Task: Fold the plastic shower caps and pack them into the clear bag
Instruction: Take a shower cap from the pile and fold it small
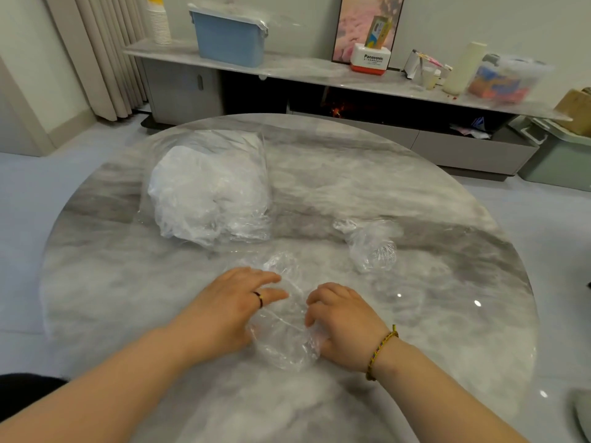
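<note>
A round grey marble table fills the foreground on a pale floor. Behind it a long marble sideboard runs along the wall. On it, from left to right, stand a stack of paper cups, a lidded blue box, a framed pink picture, a white and red Panasonic box, a cream cylinder and a clear tub of colourful items. A beige curtain hangs at the left. A green bin sits on the floor at the right.

Open tabletop between stuffed bag, loose cap
</note>
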Action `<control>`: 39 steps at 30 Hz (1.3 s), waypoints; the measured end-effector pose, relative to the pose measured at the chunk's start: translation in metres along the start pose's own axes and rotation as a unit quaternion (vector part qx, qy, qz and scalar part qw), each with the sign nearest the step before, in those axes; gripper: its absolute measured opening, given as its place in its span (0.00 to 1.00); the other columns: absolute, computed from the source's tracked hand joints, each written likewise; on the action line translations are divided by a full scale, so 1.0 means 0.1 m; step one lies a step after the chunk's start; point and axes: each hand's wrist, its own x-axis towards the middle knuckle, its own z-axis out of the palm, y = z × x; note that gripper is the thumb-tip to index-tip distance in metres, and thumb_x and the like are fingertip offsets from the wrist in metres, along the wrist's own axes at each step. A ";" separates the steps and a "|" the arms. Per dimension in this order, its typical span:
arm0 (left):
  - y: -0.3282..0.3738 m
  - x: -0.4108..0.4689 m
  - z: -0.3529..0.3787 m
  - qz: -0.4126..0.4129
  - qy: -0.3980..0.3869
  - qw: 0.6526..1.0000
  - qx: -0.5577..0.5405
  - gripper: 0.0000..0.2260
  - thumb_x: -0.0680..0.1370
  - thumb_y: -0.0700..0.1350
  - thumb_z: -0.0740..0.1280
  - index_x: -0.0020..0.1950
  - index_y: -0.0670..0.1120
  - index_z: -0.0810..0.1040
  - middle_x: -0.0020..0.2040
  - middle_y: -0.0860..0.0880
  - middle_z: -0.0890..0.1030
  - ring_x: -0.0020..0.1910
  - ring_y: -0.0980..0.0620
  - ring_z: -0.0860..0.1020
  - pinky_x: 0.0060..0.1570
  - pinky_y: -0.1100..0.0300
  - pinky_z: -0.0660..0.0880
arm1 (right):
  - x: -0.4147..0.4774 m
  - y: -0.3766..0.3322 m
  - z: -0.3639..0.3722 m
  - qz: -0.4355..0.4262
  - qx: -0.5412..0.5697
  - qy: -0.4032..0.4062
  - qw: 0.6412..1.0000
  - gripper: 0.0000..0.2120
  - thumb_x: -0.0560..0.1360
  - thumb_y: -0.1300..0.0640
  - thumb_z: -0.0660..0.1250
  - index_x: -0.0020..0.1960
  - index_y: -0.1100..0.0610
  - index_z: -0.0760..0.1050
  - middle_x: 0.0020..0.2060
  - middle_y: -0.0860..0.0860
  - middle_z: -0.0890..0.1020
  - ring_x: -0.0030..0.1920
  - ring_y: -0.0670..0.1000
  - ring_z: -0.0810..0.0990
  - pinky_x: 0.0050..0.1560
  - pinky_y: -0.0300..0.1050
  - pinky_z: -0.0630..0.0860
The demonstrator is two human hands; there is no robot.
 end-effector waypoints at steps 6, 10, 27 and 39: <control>0.25 0.01 -0.01 0.019 -0.016 0.995 -0.099 0.04 0.57 0.52 0.70 0.30 0.57 0.81 0.31 0.64 0.79 0.28 0.64 0.77 0.25 0.73 0.67 | 0.03 0.07 -0.07 0.021 -0.010 0.034 0.999 0.12 0.58 0.53 0.55 0.26 0.47 0.77 0.28 0.39 0.78 0.34 0.43 0.79 0.36 0.30 0.71; 0.15 0.00 -0.07 -0.184 -0.079 0.942 -0.269 0.12 0.71 0.52 0.62 0.45 0.49 0.82 0.43 0.55 0.83 0.43 0.60 0.79 0.41 0.68 0.72 | -0.03 0.16 -0.15 0.072 0.142 -0.041 0.986 0.11 0.68 0.55 0.62 0.42 0.59 0.80 0.50 0.49 0.81 0.53 0.49 0.76 0.53 0.31 0.65; 0.04 0.08 -0.08 -0.454 0.036 0.778 -0.434 0.10 0.78 0.40 0.62 0.36 0.45 0.71 0.27 0.48 0.72 0.20 0.56 0.72 0.21 0.68 0.67 | 0.09 0.07 -0.09 0.330 0.465 0.043 0.821 0.13 0.77 0.61 0.62 0.34 0.52 0.70 0.18 0.44 0.69 0.20 0.43 0.68 0.21 0.32 0.65; 0.14 0.06 0.13 -0.190 0.153 0.967 0.073 0.21 0.67 0.40 0.56 0.55 0.42 0.81 0.51 0.44 0.82 0.49 0.44 0.82 0.59 0.53 0.63 | 0.16 -0.09 0.17 0.197 0.021 0.206 0.958 0.19 0.67 0.64 0.60 0.57 0.62 0.77 0.55 0.58 0.80 0.52 0.59 0.81 0.48 0.49 0.78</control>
